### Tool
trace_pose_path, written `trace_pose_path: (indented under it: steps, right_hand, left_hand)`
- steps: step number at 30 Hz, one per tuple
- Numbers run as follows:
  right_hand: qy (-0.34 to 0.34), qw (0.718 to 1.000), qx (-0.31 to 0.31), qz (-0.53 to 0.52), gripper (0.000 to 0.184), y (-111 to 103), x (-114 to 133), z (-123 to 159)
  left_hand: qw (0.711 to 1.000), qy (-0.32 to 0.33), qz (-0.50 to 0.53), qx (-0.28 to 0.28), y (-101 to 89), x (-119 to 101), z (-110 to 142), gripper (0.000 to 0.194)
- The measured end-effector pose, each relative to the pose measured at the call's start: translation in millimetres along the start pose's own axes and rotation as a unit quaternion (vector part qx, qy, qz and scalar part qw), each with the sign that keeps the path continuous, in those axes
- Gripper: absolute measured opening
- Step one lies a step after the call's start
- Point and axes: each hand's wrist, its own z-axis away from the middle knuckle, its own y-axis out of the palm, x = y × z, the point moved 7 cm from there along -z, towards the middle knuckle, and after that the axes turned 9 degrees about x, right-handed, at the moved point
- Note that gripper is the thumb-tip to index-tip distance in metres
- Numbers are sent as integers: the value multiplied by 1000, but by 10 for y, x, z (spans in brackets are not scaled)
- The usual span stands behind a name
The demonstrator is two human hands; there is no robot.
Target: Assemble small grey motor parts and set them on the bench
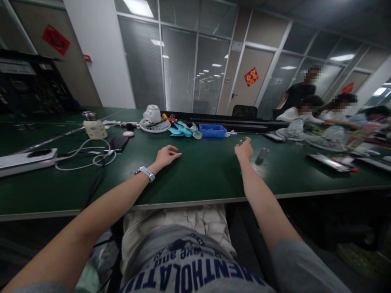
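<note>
My left hand [166,157] rests on the green table with its fingers loosely curled and apart, holding nothing; a pale-strapped watch [145,173] is on its wrist. Farther right, my right hand [244,150] is closed around a small dark, metallic-looking thing [242,141], mostly hidden by the fingers. Just right of that hand, a small grey cylinder [263,153] stands on the table. Beyond my hands lie light-blue fan blades [181,129], a blue plastic basket [210,130] and a white fan body with its round grille [154,119].
On the left are a cream bottle [94,126], a black phone [117,143], looped white cable [80,151] and a white box-like item [26,160]. A black rail [232,121] runs along the back. Several people sit or stand at the right, near more fan parts [295,131].
</note>
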Motion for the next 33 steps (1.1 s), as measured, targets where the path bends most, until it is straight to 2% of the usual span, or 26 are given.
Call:
trace_pose_path:
  steps: [2,5,8,10,12,13,15,16,18,20,22,24,29,31,33]
  right_hand:
    - [36,999,13,5,56,49,-125,-21]
    - [57,998,30,4,54,139,-185,-8]
    - [44,999,-5,13,62,116,-107,26]
    - [-1,998,-58,18,68,33,66,99]
    - [-100,991,-87,1,68,-17,374,257]
    - [-166,983,-79,-18,65,-5,570,380]
    - [-311,948,-14,-70,54,107,995,719]
    - [-382,918,38,-94,48,200,1203,932]
    - [-509,839,153,-120,39,422,1553,1404]
    - [-585,766,240,-111,35,634,1752,1805]
    - [-608,732,291,-95,33,798,1822,2024]
    - [-596,734,313,-88,32,892,1823,2071]
    - [-545,782,294,-67,34,850,1754,1796]
    - [-519,814,254,-61,37,707,1670,1526]
    - [-468,864,172,-61,38,468,1480,1132]
  left_hand:
    - [1000,-1,-3,-16,-23,1,-8,34]
    - [999,1,0,-42,-69,13,-33,27]
    - [998,-1,10,-67,-124,39,-55,32]
    - [996,-15,23,-81,-159,70,-52,36]
    - [995,-41,27,-89,-187,103,-34,38]
    - [994,-55,19,-93,-203,114,-20,37]
    - [991,-78,-8,-107,-239,123,8,36]
    - [989,-87,-22,-115,-256,121,20,34]
    - [987,-100,-36,-124,-277,119,33,32]
    - [985,-109,-41,-124,-281,119,34,32]
    - [986,-110,-41,-120,-277,112,31,31]
    - [986,-109,-43,-114,-269,102,31,31]
    - [987,-114,-49,-107,-263,101,40,31]
    - [987,-113,-45,-108,-266,106,43,31]
    - [987,-107,-41,-109,-265,109,39,31]
